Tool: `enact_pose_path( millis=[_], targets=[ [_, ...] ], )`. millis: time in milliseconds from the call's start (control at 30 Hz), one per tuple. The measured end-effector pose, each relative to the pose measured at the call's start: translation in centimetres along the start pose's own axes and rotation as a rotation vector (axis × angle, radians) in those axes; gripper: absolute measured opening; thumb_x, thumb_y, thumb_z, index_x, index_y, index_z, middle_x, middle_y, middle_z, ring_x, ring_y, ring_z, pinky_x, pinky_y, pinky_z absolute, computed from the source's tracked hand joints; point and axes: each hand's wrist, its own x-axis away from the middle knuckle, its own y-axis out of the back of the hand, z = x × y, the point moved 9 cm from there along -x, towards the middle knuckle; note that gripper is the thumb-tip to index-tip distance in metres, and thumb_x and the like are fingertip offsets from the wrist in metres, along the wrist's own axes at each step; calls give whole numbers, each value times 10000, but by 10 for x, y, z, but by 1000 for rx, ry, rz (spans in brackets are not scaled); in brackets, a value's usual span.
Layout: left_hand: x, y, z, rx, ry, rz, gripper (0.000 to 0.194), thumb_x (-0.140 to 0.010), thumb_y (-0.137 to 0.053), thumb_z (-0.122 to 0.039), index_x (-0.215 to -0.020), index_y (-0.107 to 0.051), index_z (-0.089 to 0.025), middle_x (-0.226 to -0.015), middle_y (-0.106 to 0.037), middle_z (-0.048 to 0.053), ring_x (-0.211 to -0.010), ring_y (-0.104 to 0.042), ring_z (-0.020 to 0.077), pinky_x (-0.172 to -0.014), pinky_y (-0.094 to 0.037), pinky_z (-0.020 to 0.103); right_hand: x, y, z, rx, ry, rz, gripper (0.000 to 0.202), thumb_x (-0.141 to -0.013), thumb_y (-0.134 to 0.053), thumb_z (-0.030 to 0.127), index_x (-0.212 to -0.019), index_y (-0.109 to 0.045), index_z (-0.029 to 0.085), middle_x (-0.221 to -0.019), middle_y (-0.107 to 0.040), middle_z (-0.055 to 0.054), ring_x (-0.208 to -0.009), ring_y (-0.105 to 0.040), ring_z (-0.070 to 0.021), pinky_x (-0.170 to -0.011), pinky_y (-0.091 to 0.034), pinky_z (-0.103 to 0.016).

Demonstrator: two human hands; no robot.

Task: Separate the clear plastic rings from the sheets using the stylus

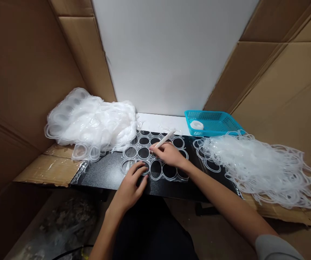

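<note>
A clear sheet of joined rings (156, 179) lies flat on the black tabletop in front of me. My right hand (168, 153) grips a slim white pen-like tool (166, 138), its upper end leaning to the right. The tool's tip is hidden at my fingers, over the middle of the sheet. My left hand (133, 182) rests at the sheet's front left edge with its fingers spread, touching a ring there.
A big pile of similar clear ring sheets (95, 121) stands at the left. Another loose heap (263, 166) lies at the right. Behind it, a blue plastic basket (215, 131) holds a white roll-like ring (197, 125). Cardboard walls (285, 86) enclose both sides.
</note>
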Motion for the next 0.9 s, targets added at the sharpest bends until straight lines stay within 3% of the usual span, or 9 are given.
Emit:
enact_pose_path(
  millis=[100, 233, 333, 433, 600, 900],
  targets=[
    [13, 12, 8, -75, 24, -85, 230, -1019, -559, -204, -1202, -698, -215, -1313, -681, 118, -1251, -673, 262, -1079, -582, 438, 11, -40, 8, -169, -27, 148, 346, -1022, -597, 439, -936, -809, 180, -857, -797, -57, -773, -733, -192, -752, -560, -291],
    [20, 11, 9, -113, 31, -89, 249, -1011, -556, -184, -1221, -688, -203, -1381, -666, 130, -1318, -649, 278, -1109, -567, 442, 28, -61, 14, -219, 50, 252, 297, -1022, -611, 418, -992, -816, 207, -1016, -816, -61, -949, -756, -216, -918, -570, -338],
    [21, 17, 9, -131, 24, -195, 187, -1002, -571, -178, -1147, -689, -187, -1323, -672, 142, -1256, -677, 272, -1070, -586, 421, 33, -62, 16, -189, 81, 274, 249, -1019, -625, 398, -1034, -820, 242, -1119, -815, -49, -1085, -747, -235, -1042, -541, -386],
    [23, 21, 8, -182, -20, -273, 161, -987, -597, -173, -1114, -696, -183, -1199, -684, 130, -1137, -702, 261, -994, -609, 405, 33, -62, 19, -136, 100, 277, 207, -1005, -656, 368, -1020, -826, 250, -1107, -821, -42, -1101, -749, -241, -1087, -520, -407],
    [30, 21, 3, -216, -77, -257, 213, -987, -597, -158, -1160, -707, -211, -1176, -706, 105, -1133, -705, 253, -1007, -602, 402, 33, -65, 20, -81, 111, 295, 188, -1008, -662, 339, -1032, -830, 259, -1137, -819, -33, -1127, -742, -240, -1127, -492, -416],
    [34, 20, 2, -276, -54, -249, 231, -984, -580, -153, -1159, -719, -212, -1183, -702, 116, -1134, -701, 261, -990, -602, 403, 34, -63, 19, -83, 86, 284, 214, -1019, -647, 356, -997, -833, 251, -1124, -822, -30, -1132, -742, -228, -1118, -497, -381]
  ],
)
